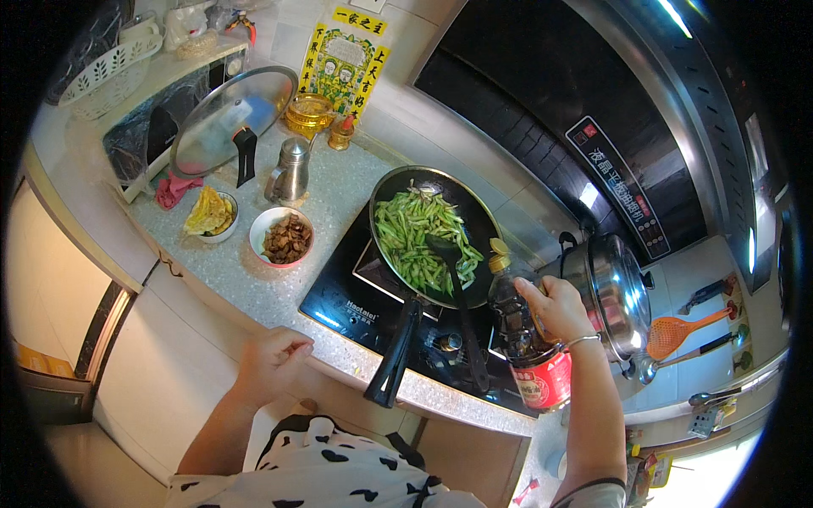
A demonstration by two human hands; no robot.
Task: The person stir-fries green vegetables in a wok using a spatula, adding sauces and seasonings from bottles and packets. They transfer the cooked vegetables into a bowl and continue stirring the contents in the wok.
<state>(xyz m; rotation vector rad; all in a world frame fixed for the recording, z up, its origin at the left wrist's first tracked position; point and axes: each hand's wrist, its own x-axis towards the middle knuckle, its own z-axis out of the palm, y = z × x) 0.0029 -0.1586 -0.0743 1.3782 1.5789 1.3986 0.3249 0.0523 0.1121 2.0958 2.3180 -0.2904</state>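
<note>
My right hand [557,308] grips a plastic bottle of dark sauce [513,317] by its upper part; the yellow cap is flipped up and the bottle leans a little, right of the frying pan. My left hand [279,359], fingers curled in, hovers near the counter's front edge with nothing seen in it. Sliced green vegetables [422,238] lie in the black frying pan [486,238] on the glass-topped gas stove [346,317]. A black spatula [467,317] rests in the pan, its handle reaching over the stove's front. The pan's handle [397,355] points towards me.
Left of the stove stand a bowl [257,238] of browned meat pieces, a small bowl [223,236] with yellow food, a metal shaker [293,168] and an upright glass lid [219,136]. A steel pot [600,292] stands at right, below the range hood [540,108].
</note>
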